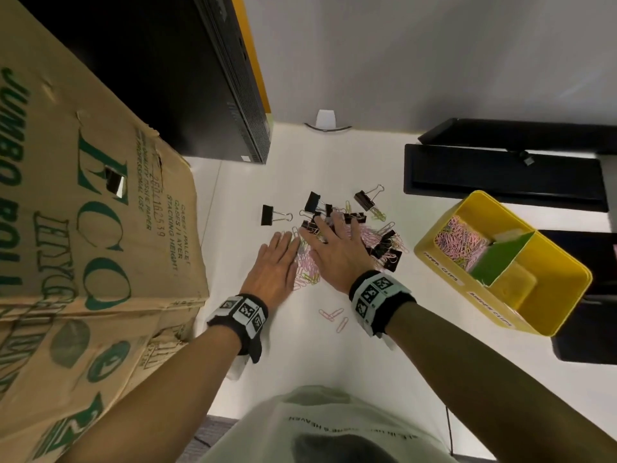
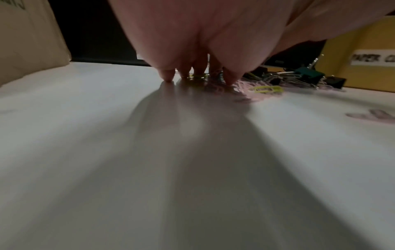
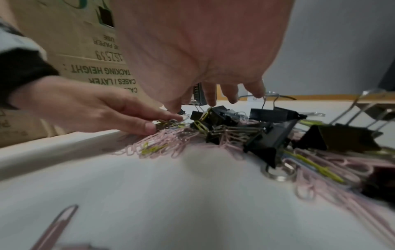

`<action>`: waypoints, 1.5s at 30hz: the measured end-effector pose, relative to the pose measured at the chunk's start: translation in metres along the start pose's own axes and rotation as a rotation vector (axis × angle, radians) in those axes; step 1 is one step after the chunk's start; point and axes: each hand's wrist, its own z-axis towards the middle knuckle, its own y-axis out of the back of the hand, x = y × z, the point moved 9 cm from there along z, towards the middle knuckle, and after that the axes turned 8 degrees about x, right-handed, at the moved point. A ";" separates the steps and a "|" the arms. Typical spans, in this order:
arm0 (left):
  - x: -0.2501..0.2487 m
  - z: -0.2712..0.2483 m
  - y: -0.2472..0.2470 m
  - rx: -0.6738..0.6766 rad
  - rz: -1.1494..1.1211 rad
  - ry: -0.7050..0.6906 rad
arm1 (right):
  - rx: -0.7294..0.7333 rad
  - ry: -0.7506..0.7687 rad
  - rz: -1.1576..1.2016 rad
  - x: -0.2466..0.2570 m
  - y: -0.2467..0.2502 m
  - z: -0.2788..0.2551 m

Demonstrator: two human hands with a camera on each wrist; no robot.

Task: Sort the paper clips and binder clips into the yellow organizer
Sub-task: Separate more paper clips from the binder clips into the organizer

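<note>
1. The left hand [image 1: 272,265] lies palm down with straight fingers, its fingertips [image 2: 167,77] touching the white table [image 1: 384,345] at the near-left edge of the heap. This grip is open and has hold of nothing.
2. The right hand [image 1: 335,252] hovers spread over the middle of the heap, fingers extended and slightly bent downward. Its fingertips [image 3: 211,103] are just above or touching a clip; I cannot tell which, but nothing is clasped.
3. The mixed heap of pink and yellow-green wire paper clips [image 1: 309,265] and black metal binder clips [image 1: 384,248] sits directly under and just beyond both grips. One binder clip [image 1: 268,214] lies apart beyond the left fingertips, and a few stray pink paper clips [image 1: 334,315] lie between the wrists.
4. The yellow plastic organizer with a green divider [image 1: 434,259] stands to the right of the right grip, near the heap. Its far compartment, labelled for paper clips, already holds pink ones; the near one, labelled for binder clips, looks empty.
5. Judgement: the right hand is nearer both the binder clips and the organizer, so it suits the carry; the left can steady or rake loose paper clips.
</note>
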 end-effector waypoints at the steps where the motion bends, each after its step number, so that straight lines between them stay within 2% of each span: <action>1: -0.001 -0.004 -0.004 0.002 0.004 -0.010 | -0.005 -0.013 0.020 -0.002 -0.001 0.001; 6: -0.018 -0.025 -0.031 0.061 0.032 -0.081 | 0.010 -0.041 0.086 -0.016 0.005 0.004; 9: -0.027 -0.023 -0.020 0.008 -0.001 -0.094 | -0.082 -0.031 0.169 -0.023 0.016 -0.004; 11: -0.024 -0.012 -0.009 -0.008 -0.060 -0.034 | -0.180 -0.013 0.203 -0.024 0.020 -0.016; 13: -0.024 0.000 -0.006 0.045 -0.056 0.004 | -0.240 0.024 0.201 -0.021 0.018 -0.030; 16: -0.033 0.006 -0.021 0.203 0.106 -0.018 | -0.085 0.070 0.071 -0.012 -0.006 -0.045; 19: -0.039 -0.010 -0.035 0.245 0.108 -0.024 | 0.045 0.012 -0.008 -0.018 -0.029 -0.051; 23: -0.050 -0.040 -0.054 0.297 0.122 -0.077 | 0.043 -0.086 0.017 -0.026 -0.032 -0.053; 26: -0.054 -0.046 -0.048 0.270 0.072 -0.117 | -0.039 -0.069 0.070 -0.023 -0.022 -0.061; 29: -0.038 -0.039 -0.024 0.104 0.022 -0.004 | -0.198 -0.021 0.126 -0.018 -0.011 -0.081; 31: -0.018 -0.035 -0.020 0.077 -0.063 0.153 | -0.307 0.031 0.200 -0.016 -0.010 -0.099; 32: -0.014 -0.033 -0.023 0.099 -0.079 0.199 | -0.315 0.048 0.224 -0.014 -0.013 -0.107; 34: -0.021 -0.031 -0.032 0.141 -0.041 0.199 | -0.272 0.028 0.226 -0.012 -0.028 -0.120; 40: -0.071 -0.043 -0.060 0.151 -0.124 0.116 | -0.161 -0.244 0.261 -0.028 -0.059 -0.141; 43: -0.097 -0.042 -0.073 0.187 -0.115 0.063 | -0.062 -0.151 0.150 -0.012 -0.071 -0.137; 45: -0.112 -0.039 -0.076 0.202 -0.143 0.008 | -0.072 -0.107 0.229 -0.008 -0.070 -0.134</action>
